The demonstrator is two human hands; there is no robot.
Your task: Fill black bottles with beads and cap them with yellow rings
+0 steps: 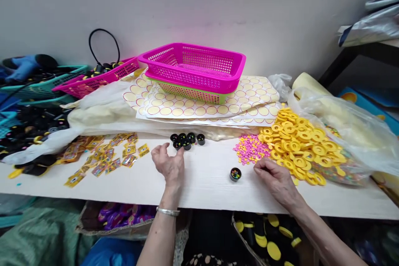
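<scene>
My left hand reaches to the near side of several small black cups, its fingers curved and apart. Some of those cups hold small coloured pieces; whether my fingertips touch one I cannot tell. My right hand hovers at the near edge of the pink and yellow beads, fingers curled and pressed together. Anything inside that pinch is hidden. Between my hands, one black cup stands upright on the white table with coloured pieces inside. Yellow ring-shaped plastic parts lie heaped beyond my right hand.
Small yellow printed packets lie scattered at left, beside black parts. Behind, a magenta basket sits on sheets of round stickers. A clear plastic bag lies at right. Below the table edge are boxes of purple packs and yellow-topped black parts.
</scene>
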